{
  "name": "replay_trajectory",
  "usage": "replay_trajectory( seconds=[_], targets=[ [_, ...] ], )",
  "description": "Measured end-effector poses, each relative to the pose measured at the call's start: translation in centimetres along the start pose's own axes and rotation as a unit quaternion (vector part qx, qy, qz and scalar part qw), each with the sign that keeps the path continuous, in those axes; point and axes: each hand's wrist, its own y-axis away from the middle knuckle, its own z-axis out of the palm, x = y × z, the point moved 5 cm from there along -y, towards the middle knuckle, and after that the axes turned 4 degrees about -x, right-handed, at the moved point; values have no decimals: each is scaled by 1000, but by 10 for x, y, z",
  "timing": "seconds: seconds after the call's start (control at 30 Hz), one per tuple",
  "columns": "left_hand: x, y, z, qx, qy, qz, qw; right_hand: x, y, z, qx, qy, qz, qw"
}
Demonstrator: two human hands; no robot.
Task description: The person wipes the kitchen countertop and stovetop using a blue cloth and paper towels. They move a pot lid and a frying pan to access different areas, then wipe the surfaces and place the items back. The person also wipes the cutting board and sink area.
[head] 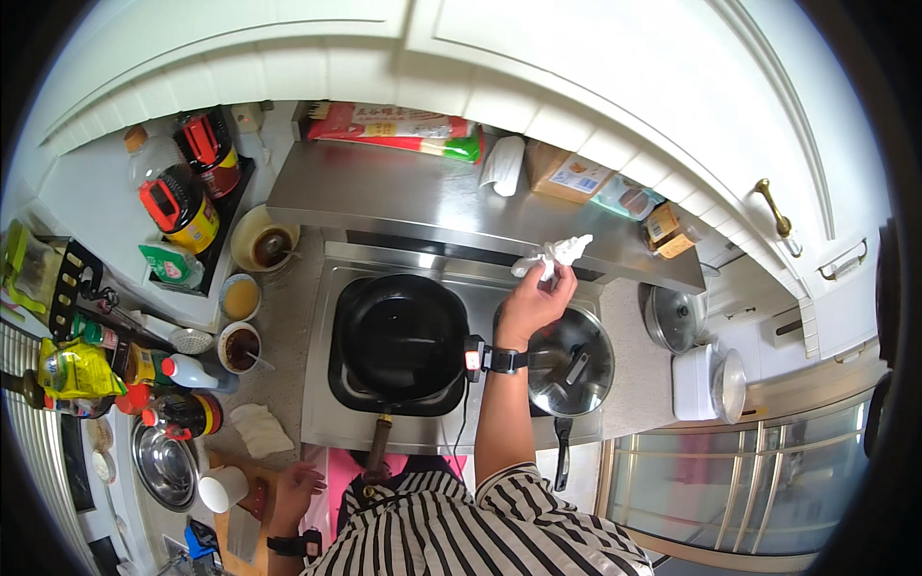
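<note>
My right hand [539, 299] pinches a crumpled white paper towel [556, 255] in front of the steel shelf [374, 187]. That arm reaches over the right side of the stove, partly hiding a pan with a glass lid [583, 367]. On the left burner sits a dark wok [402, 338], its brown handle [379, 443] pointing towards my body. My left hand [299, 489] hangs near the counter's edge with loosely bent fingers and nothing in it. A folded white cloth [261, 430] lies just beyond it.
Bowls of sauce [240, 347] and yellow liquid [240, 297] line the stove's left. Behind them stand large bottles [184, 209]. A knife [241, 533] and white cup [223, 489] are at lower left. Packets [396, 122] and a paper roll [503, 165] occupy the shelf below overhanging cabinets [576, 43].
</note>
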Motion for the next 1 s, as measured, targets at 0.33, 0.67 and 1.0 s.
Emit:
replay_trajectory(
  seconds=[0.33, 0.67, 1.0],
  targets=[
    [-13, 35, -24, 52, 21, -26, 998, -89, 98, 89, -58, -3, -108, 992],
    [-9, 58, -23, 59, 11, -30, 998, -183, 224, 181, -308, -219, -143, 915],
    [-13, 30, -10, 33, 24, -10, 999, -44, 12, -33, -184, -132, 25, 974]
  ],
)
